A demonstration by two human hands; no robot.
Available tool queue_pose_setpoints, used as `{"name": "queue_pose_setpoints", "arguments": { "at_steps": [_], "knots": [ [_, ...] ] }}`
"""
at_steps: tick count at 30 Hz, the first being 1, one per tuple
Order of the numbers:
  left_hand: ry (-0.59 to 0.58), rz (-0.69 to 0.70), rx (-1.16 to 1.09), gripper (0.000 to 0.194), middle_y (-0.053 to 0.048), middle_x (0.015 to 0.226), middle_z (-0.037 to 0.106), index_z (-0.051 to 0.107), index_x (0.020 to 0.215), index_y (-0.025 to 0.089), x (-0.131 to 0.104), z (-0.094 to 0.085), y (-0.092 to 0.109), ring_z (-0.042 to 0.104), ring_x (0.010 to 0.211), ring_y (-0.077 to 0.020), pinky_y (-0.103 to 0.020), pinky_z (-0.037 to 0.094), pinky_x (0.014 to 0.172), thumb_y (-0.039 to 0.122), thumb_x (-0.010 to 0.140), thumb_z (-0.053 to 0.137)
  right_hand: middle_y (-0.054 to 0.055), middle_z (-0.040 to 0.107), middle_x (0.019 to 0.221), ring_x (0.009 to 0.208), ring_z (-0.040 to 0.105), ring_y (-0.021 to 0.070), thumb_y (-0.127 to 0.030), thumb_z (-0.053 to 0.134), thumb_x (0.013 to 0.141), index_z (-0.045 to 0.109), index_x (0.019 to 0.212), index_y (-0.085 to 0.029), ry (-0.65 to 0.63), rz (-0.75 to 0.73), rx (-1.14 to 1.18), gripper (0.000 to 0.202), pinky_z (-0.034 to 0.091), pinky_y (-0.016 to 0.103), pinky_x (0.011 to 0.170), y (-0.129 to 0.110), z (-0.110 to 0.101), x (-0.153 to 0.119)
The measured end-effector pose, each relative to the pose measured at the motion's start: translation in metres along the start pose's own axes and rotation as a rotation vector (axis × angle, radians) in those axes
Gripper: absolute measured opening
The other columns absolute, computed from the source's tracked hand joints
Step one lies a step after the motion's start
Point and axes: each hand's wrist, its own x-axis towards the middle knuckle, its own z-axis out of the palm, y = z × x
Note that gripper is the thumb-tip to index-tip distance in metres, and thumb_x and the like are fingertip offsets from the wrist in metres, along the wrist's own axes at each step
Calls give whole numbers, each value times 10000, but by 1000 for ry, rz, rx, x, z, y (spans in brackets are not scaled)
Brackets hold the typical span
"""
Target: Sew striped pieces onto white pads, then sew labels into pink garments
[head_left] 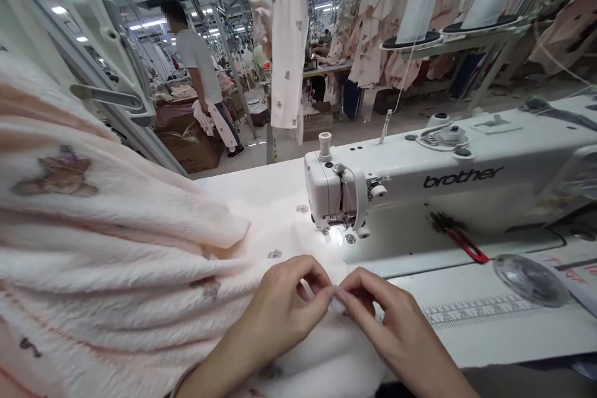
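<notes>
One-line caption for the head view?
Both hands pinch pale fleece fabric in front of a sewing machine.

Fabric (116, 242) is pale peach/cream w/ lil brown teddy bear prints, fuzzy stripes. Sewing machine (420, 180) is white w/ black "brother" logo, plus a red clip thing (466, 244) under the arm. Table (485, 323) is white w/ a printed ruler strip. Hanging garment (282, 37) in the bg has the same bear print.

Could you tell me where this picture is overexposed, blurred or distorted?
Head view: glare from the sewing machine lamp washes out the fabric under the needle; the left hand and right hand are fairly sharp; the background person is soft; the wide lens bends the edges.
</notes>
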Motion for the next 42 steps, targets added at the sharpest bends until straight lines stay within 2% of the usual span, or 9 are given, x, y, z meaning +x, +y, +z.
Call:
{"name": "queue_pose_setpoints", "arguments": {
  "at_steps": [3, 6, 14, 26, 30, 34, 37, 40, 42],
  "knots": [
    [-27, -100, -238, 185, -25, 849, 622, 586, 864, 163, 3, 4, 0, 562, 741, -128, -214, 443, 648, 315, 775, 643, -23, 520, 660, 628, 489, 117, -451, 538, 849, 542, 745, -195, 60, 141, 276, 276, 374, 232, 589, -2, 1, 1],
    [-56, -179, -423, 214, -25, 765, 602, 576, 817, 141, 5, 10, -2, 550, 698, -124, -218, 444, 632, 342, 782, 640, -25, 523, 650, 616, 492, 110, -470, 582, 814, 548, 735, -185, 88, 189, 409, 298, 378, 226, 579, 0, 2, 0],
    [-68, -214, -491, 208, -16, 700, 582, 588, 792, 121, 7, 17, -6, 531, 664, -108, -205, 428, 626, 325, 801, 628, -14, 524, 658, 651, 505, 130, -468, 548, 830, 547, 717, -190, 103, 176, 258, 301, 395, 239, 618, 0, -4, -4],
    [-66, -277, -526, 245, -20, 651, 592, 589, 757, 124, 9, 24, -11, 551, 627, -119, -222, 449, 623, 361, 770, 648, -6, 541, 653, 647, 537, 126, -446, 515, 866, 546, 717, -183, 88, 133, 237, 303, 438, 226, 612, 12, -5, -2],
    [22, -288, -356, 229, -21, 634, 604, 599, 744, 138, 12, 12, -9, 558, 605, -129, -218, 431, 587, 362, 776, 630, 7, 585, 749, 673, 560, 135, -394, 466, 905, 560, 856, -199, 186, 38, 29, 222, 455, 239, 618, 29, -3, -8],
    [119, -204, 115, 153, -31, 680, 640, 608, 737, 169, 30, -1, -8, 588, 648, -163, -238, 403, 599, 303, 806, 580, 68, 609, 1019, 973, 569, 198, -239, 464, 902, 544, 1036, -204, 238, -347, -442, 160, 465, 304, 782, 58, 7, -18],
    [116, -73, 375, 76, -46, 787, 645, 598, 773, 184, 50, 8, -20, 588, 723, -189, -269, 400, 658, 213, 806, 536, 103, 585, 1125, 1136, 496, 247, -161, 453, 888, 534, 1042, -173, 270, -541, -645, 175, 436, 356, 847, 72, 14, -23],
    [103, -13, 425, 93, -47, 844, 598, 562, 745, 182, 60, 22, -40, 552, 747, -183, -271, 399, 663, 154, 799, 492, 102, 583, 1074, 1138, 487, 252, -141, 437, 885, 530, 952, -172, 268, -563, -645, 120, 438, 342, 804, 74, 15, -21],
    [94, -10, 422, 119, -44, 846, 579, 541, 715, 179, 59, 26, -46, 541, 743, -175, -264, 402, 648, 146, 808, 473, 95, 567, 994, 1037, 526, 239, -150, 436, 888, 514, 857, -185, 230, -505, -613, 91, 446, 327, 745, 70, 13, -16]
  ]
}}
